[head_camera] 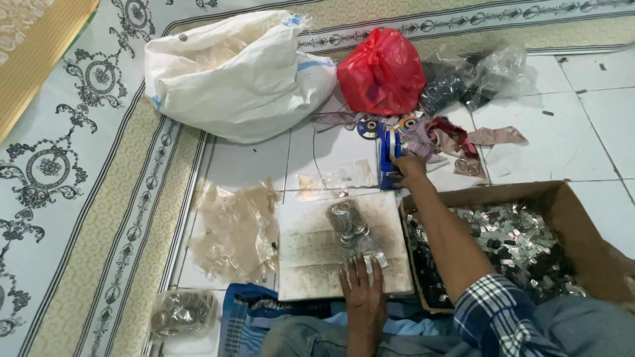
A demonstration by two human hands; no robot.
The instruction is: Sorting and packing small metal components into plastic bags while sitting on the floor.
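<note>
**tilefloor_tom:** While the left hand [362,291] lies flat, fingers spread, on the stained white board [311,254] just below the pile of small metal rings [347,223], the right hand [409,166] is out at the blue tape dispenser [390,158] past the board's far edge. Fingers look curled on it, though I can't tell how tight.

**packer_jo:** I'd say keep that flat palm pressing so the board doesn't slide, and pull straight back over the cardboard box [582,218] of silvery packets [516,238] rather than dragging through the rings.
</note>
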